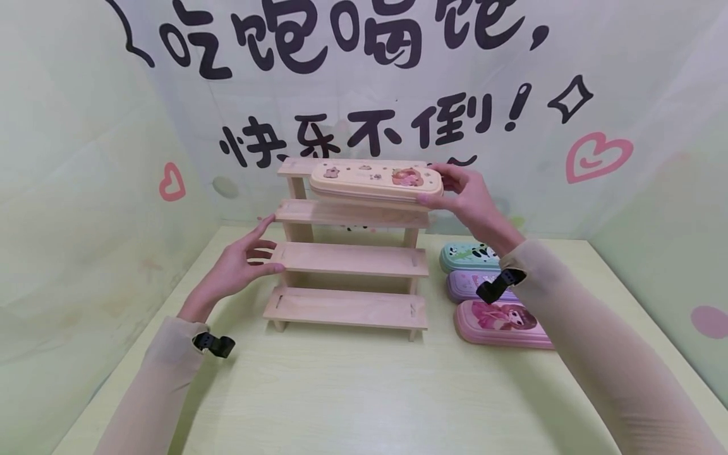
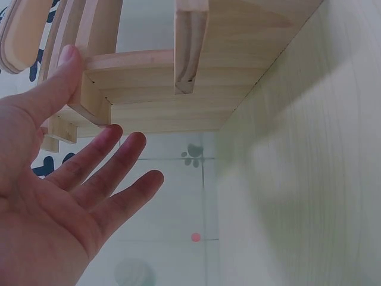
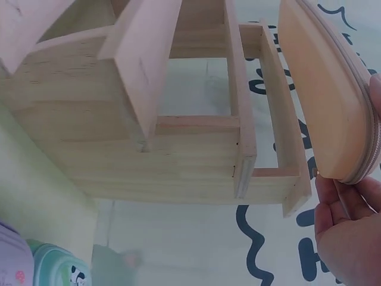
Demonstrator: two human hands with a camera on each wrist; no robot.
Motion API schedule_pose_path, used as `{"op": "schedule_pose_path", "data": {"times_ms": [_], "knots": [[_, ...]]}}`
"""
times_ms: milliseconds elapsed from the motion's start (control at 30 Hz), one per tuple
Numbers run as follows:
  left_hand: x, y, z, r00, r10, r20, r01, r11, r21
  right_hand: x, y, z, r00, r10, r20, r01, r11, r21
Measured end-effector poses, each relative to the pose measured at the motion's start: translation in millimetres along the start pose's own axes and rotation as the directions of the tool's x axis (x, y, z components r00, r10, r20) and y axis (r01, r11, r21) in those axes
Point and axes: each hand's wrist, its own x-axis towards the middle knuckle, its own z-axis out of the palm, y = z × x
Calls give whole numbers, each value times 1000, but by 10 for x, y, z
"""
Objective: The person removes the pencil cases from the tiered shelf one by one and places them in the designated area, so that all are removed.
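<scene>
My right hand [image 1: 463, 193] grips the right end of a peach pencil case [image 1: 364, 180] with cartoon prints and a zipper round its side. The case is held level in front of the top tier of a wooden step shelf [image 1: 347, 258]. In the right wrist view, a gap shows between the pencil case [image 3: 330, 89] and the shelf's boards. At the shelf's left side is my left hand [image 1: 241, 265], its thumb against a board's edge. Seen from the left wrist, the fingers of the left hand [image 2: 65, 196] are spread and fairly straight, touching the board ends.
Right of the shelf, three more pencil cases lie in a row on the pale table [image 1: 341, 392]: a green panda one [image 1: 466, 253], a purple one [image 1: 463, 284] and a pink one [image 1: 500, 319] with a cartoon girl. A printed cloth [image 1: 364, 82] hangs behind.
</scene>
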Motion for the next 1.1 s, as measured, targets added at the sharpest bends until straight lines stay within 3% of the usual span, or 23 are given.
{"op": "schedule_pose_path", "data": {"times_ms": [300, 567, 1100], "knots": [[-13, 1, 4, 1000, -4, -3, 4, 1000, 6, -192, 90, -75, 1000, -28, 14, 28, 1000, -9], [-7, -3, 1, 1000, 9, -8, -9, 1000, 6, -408, 172, -171, 998, -54, 27, 53, 998, 42], [-8, 6, -10, 1000, 16, -2, -16, 1000, 5, -990, 314, -471, 997, -56, 52, 54, 998, 29]]}}
